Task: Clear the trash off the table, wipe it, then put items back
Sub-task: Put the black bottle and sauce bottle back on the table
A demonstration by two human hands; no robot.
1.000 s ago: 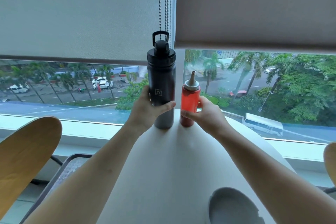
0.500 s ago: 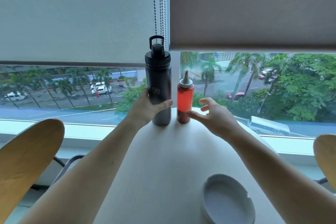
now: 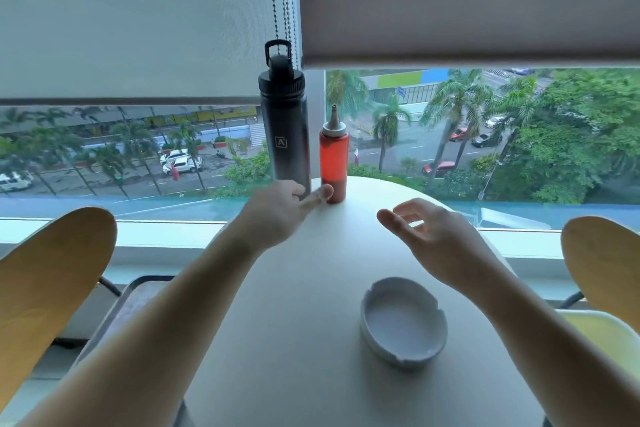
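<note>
Both hands' grips loose, empty: left hand (image 3: 277, 211) beside the flask (image 3: 284, 135), likely heavy, slick; right hand (image 3: 429, 236) near the soft sauce bottle (image 3: 334, 163) on the tabletop (image 3: 311, 340).

— Is anything readable showing anywhere?
— Only one mark: a small square badge bearing the letter "A" is sitting on the side of the dark water bottle (image 3: 285, 128).
— And the red squeeze bottle (image 3: 334, 156)?
— It is carrying no legible label.

Flask (image 3: 285, 135) base hidden behind left hand (image 3: 277, 215).
</note>
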